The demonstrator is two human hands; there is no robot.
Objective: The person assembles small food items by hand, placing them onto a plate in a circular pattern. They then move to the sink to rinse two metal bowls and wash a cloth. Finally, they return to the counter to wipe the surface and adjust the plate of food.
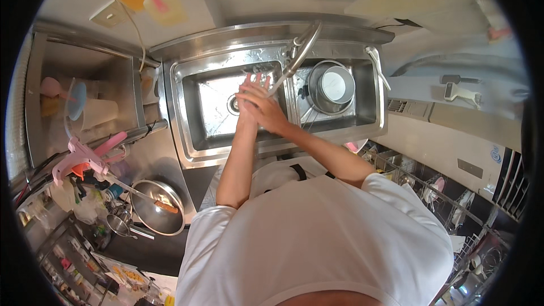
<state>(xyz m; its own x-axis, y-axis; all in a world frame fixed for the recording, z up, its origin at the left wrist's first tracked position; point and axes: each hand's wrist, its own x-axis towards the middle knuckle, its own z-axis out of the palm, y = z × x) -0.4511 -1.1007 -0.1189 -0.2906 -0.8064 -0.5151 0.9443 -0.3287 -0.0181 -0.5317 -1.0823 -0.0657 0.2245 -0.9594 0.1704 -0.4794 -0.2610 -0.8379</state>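
Over the left basin (195,119) of a steel double sink, my two hands are pressed together. My left hand (256,81) reaches away from me with its fingers stretched out. Across its palm and wrist lies my right hand (268,110), fingers flat and pointing left; it covers part of the left hand. A curved steel tap (301,56) angles down toward them, and a pale streak, seemingly water, runs from its spout to the fingers. The drain (233,103) shows just left of the hands. Neither hand appears to hold anything.
A round metal pot with a white container (336,85) inside stands in the right basin. To the left, a large steel bowl (157,207) and a pink-handled tool (82,158) are near cluttered shelves. Spatulas and whisks hang overhead; a wire rack (430,192) stands right.
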